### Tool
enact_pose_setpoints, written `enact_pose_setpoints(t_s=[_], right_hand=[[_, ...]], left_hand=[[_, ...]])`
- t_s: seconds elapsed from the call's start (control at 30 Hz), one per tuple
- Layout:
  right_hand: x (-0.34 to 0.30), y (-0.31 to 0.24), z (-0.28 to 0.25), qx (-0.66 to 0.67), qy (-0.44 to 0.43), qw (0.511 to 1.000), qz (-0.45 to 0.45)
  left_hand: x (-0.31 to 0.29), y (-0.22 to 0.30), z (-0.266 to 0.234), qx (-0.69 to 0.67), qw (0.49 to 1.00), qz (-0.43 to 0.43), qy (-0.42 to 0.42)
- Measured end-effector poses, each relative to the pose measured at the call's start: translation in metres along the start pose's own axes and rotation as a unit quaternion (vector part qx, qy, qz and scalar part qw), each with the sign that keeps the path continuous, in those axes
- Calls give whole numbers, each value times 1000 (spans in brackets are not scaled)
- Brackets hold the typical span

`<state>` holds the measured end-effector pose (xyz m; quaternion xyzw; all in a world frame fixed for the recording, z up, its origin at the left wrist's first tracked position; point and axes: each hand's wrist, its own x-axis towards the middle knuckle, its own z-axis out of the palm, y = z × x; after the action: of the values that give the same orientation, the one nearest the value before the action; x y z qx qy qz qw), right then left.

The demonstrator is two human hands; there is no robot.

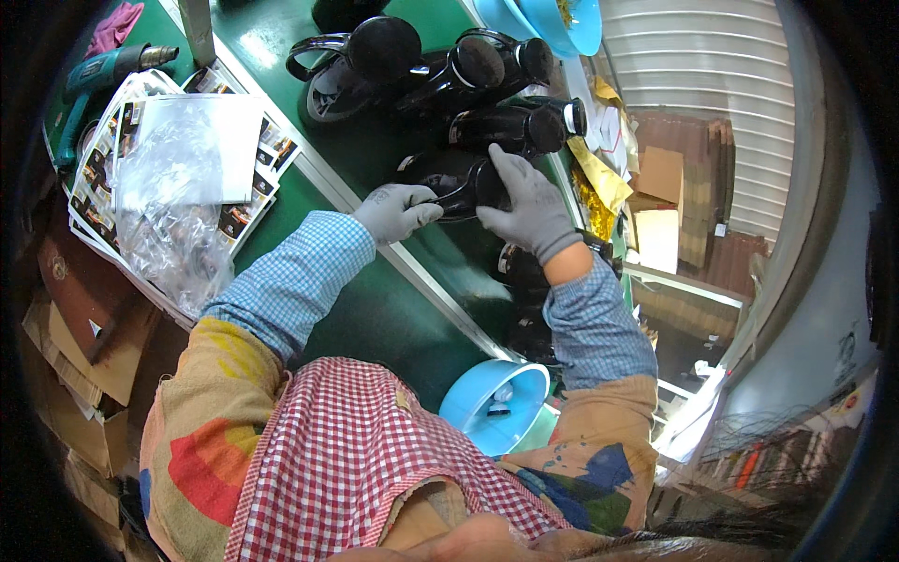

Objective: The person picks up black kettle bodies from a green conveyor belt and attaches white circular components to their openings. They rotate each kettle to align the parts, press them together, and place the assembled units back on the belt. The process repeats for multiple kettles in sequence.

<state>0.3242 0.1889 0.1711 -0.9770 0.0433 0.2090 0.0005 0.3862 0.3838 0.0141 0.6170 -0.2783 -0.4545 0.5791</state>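
Observation:
A glossy black jug with a handle [438, 174] lies on its side on the green worktop, held between my two gloved hands. My left hand [397, 214] is closed, with thumb and fingers at the handle side of the jug. Around the jug's round right end my right hand [530, 208] is wrapped, thumb below and fingers above. Both gloves are grey. Just beyond stand or lie several similar black jugs [384, 49], some with handles showing. More dark vessels [524, 266] are partly hidden behind my right forearm.
A metal strip [433, 298] runs across the green bench. At left lie printed sheets [245, 220] under clear plastic bags [176, 225], beside a teal heat gun [105, 73]. Blue basins stand near me [459, 398] and at the far edge [582, 36]. Gold wrapping [601, 178] lies at right.

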Motion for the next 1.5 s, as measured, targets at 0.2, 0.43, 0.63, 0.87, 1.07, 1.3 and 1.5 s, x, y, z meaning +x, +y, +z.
enact_pose_setpoints(t_s=[0.2,0.43,0.63,0.87,1.07,1.3,1.5], right_hand=[[11,-14,-13,-107,-47,992,46],[2,-17,14,-32,-44,983,176],[-4,-26,9,72,-13,951,299],[-149,54,11,243,333,911,-18],[-304,82,104,577,377,669,278],[-368,66,169,594,422,607,318],[-369,93,179,588,438,604,313]], left_hand=[[6,-15,0,7,1000,5,-7],[-9,-5,13,56,997,35,39],[-14,-4,62,30,985,78,150],[-33,-16,87,-155,987,-46,23],[-23,-4,198,-48,962,-72,-259],[32,-2,299,133,924,23,-358],[82,15,307,152,922,0,-355]])
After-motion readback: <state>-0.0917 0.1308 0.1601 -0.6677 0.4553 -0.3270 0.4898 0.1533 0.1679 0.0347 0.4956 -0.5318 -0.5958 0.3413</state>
